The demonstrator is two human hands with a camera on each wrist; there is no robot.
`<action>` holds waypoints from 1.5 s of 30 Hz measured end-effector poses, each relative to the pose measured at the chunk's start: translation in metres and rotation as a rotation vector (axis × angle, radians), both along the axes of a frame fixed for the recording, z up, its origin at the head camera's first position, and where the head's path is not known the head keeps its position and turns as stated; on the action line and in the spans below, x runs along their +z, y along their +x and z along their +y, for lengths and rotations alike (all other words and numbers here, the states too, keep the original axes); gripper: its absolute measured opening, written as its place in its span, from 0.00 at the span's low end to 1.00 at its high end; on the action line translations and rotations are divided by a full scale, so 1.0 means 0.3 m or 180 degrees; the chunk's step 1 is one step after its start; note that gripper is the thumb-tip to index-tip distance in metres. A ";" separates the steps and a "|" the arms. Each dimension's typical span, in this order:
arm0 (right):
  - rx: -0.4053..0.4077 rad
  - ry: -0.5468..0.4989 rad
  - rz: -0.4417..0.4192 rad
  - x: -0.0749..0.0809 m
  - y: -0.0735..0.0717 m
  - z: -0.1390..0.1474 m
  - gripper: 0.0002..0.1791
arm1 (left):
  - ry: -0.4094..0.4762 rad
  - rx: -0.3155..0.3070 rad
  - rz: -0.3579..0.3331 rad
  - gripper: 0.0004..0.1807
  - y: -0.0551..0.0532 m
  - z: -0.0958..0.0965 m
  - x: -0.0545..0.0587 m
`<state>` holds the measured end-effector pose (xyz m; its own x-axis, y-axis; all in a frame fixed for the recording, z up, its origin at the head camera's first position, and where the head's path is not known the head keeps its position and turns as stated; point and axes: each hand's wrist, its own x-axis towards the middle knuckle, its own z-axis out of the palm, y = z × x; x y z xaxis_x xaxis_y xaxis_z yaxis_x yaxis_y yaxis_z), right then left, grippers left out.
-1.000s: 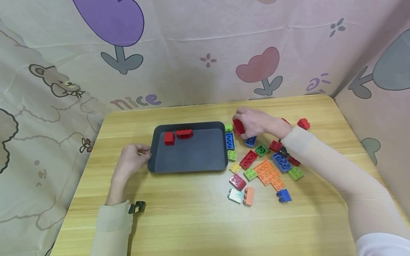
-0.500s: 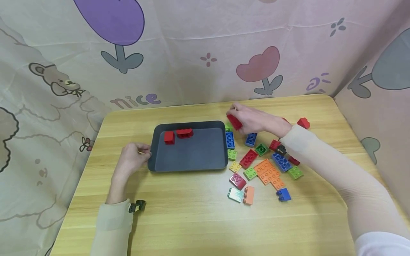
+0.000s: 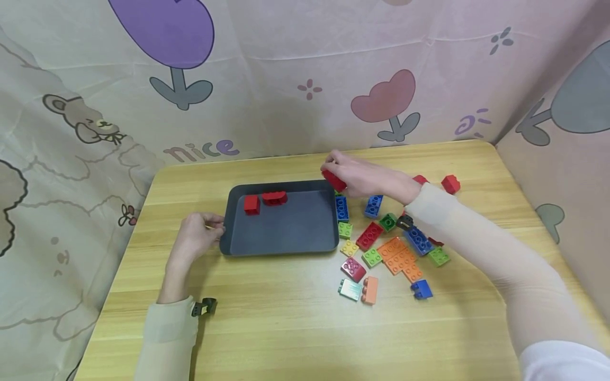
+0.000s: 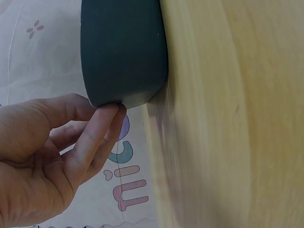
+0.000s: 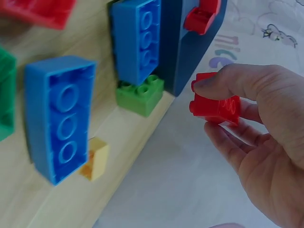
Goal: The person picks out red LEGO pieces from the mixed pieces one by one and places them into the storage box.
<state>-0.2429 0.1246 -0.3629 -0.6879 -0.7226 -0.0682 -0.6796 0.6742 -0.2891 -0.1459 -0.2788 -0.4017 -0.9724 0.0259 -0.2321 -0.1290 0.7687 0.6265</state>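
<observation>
My left hand [image 3: 196,241] is at the left end of a dark grey tray [image 3: 281,241], thumb and fingers pinching its edge. The left wrist view shows the fingertips meeting at the tray's end wall [image 4: 124,57]. My right hand [image 3: 359,174] grips a red toy brick [image 5: 216,102] between thumb and fingers, raised by the tray's upper right corner. Studs on this brick face away from the palm in the right wrist view. Inside the tray, near its far side, lie a red square brick [image 3: 252,205] and a red arched brick [image 3: 275,198].
Right of the tray, several bricks are spread over the wooden table [image 3: 286,317]: a blue brick [image 3: 342,209] beside its wall, a red one [image 3: 369,236], an orange cluster [image 3: 399,258], a blue one [image 3: 421,289]. Another red brick [image 3: 450,184] lies far right. A patterned cloth [image 3: 286,121] hangs behind.
My right hand has moved left with the red brick, from above the loose bricks to the tray's upper right corner. My left hand and the tray have stayed in place.
</observation>
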 end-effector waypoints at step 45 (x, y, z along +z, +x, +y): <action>0.0303 0.0440 -0.0307 -0.150 -0.031 -0.293 0.38 | -0.0021 -0.0027 0.0056 0.16 0.002 -0.006 -0.007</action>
